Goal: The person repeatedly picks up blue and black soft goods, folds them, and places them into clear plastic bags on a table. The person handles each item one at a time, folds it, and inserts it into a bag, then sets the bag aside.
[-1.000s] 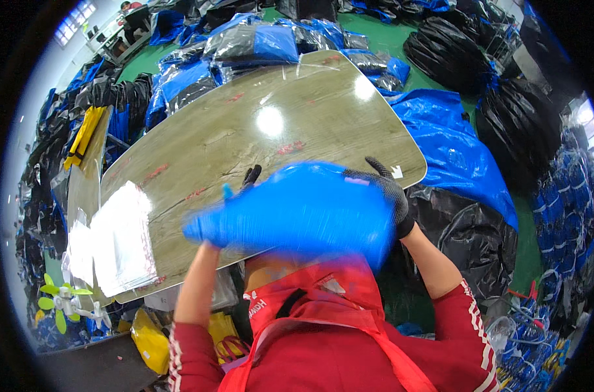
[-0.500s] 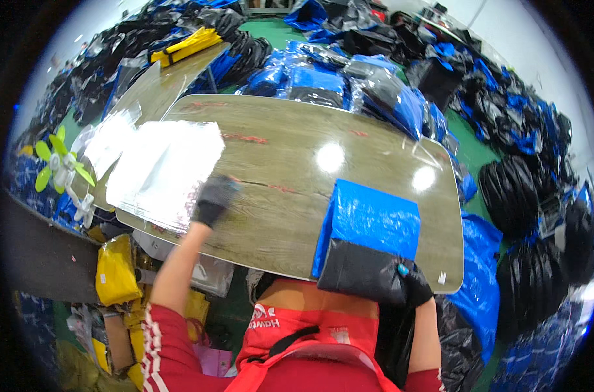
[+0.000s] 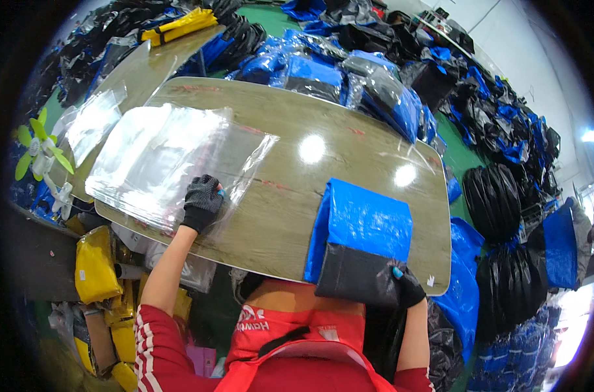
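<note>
My left hand (image 3: pixel 203 202), in a black knit glove, presses down on the near edge of a stack of clear plastic bags (image 3: pixel 160 157) lying on the left part of a wooden table (image 3: pixel 297 189). A folded blue and black bag (image 3: pixel 359 242) rests on the table's near edge at the right. My right hand (image 3: pixel 406 287), also in a black glove, grips that folded bag at its black lower corner. The two hands are well apart.
More clear bags (image 3: pixel 91 121) lie on a second table at the far left. Piles of packed blue and black bags (image 3: pixel 349 78) ring the far side. Black bundles (image 3: pixel 496 202) stand on the green floor at right. Yellow packages (image 3: pixel 97 268) sit below left, beside a small green fan (image 3: pixel 39 157).
The view has swung left. The folded blue bag, held up in both hands a second ago, now lies on the table. My left hand has reached across to the clear bags.
</note>
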Demonstrator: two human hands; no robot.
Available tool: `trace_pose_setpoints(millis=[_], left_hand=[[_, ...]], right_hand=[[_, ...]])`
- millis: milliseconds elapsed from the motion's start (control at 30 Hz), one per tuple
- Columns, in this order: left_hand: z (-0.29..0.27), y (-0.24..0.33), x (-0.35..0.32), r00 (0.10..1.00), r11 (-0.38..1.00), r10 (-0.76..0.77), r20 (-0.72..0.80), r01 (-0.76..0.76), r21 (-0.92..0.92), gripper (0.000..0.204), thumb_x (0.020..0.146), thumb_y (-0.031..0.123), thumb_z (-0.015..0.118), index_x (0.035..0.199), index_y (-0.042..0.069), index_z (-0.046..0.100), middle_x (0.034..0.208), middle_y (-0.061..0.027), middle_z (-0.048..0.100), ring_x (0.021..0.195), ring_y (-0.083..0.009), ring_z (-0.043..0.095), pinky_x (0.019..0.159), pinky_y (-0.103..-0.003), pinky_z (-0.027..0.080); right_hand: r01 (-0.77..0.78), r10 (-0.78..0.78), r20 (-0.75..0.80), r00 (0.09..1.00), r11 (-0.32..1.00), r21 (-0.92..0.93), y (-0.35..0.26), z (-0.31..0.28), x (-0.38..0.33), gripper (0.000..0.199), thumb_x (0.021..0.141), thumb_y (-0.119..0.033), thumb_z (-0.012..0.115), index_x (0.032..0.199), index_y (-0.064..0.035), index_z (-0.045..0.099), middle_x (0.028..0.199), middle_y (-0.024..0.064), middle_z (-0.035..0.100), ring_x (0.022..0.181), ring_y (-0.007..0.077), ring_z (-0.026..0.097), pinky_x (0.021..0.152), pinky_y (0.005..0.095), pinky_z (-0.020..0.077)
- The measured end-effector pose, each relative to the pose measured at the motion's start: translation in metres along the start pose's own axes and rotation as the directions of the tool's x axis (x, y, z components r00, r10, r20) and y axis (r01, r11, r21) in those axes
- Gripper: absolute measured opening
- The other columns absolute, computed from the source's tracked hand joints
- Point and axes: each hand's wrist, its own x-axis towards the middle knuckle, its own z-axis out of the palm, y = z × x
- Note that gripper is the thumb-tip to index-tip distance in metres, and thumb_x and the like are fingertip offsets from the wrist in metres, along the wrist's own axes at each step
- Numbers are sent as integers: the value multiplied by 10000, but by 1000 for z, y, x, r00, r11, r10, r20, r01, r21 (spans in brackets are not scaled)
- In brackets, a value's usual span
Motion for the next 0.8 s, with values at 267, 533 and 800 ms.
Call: trace_pose_setpoints(millis=[267,533,800], left_hand=[[-1,127,-65,952,967,214,221,-174,-185,180,735,235,693,792,87,607,851,-117,584,896,-350,542,792,-458,426],[14,133,-49,964,970,177,197,-137,-200,196,708,242,729,779,104,608,980,-114,599,995,-340,541,874,-447,420],[22,127,-54,986,954,127,107,-92,-284,169,713,214,706,821,89,672,1136,-126,620,1101,-340,527,946,-438,407]], right_hand=[[120,-126,-136,983,992,-46,12,-18,-11,530,854,-286,674,1288,-35,500,1212,80,575,1103,223,556,981,361,433],[136,-152,-32,988,945,-298,-16,-15,-30,326,779,-300,743,926,-35,622,895,17,594,812,135,535,747,293,446],[-69,81,35,996,961,-266,-38,7,-19,459,815,-248,723,1164,24,600,1080,103,645,961,188,614,859,331,498]])
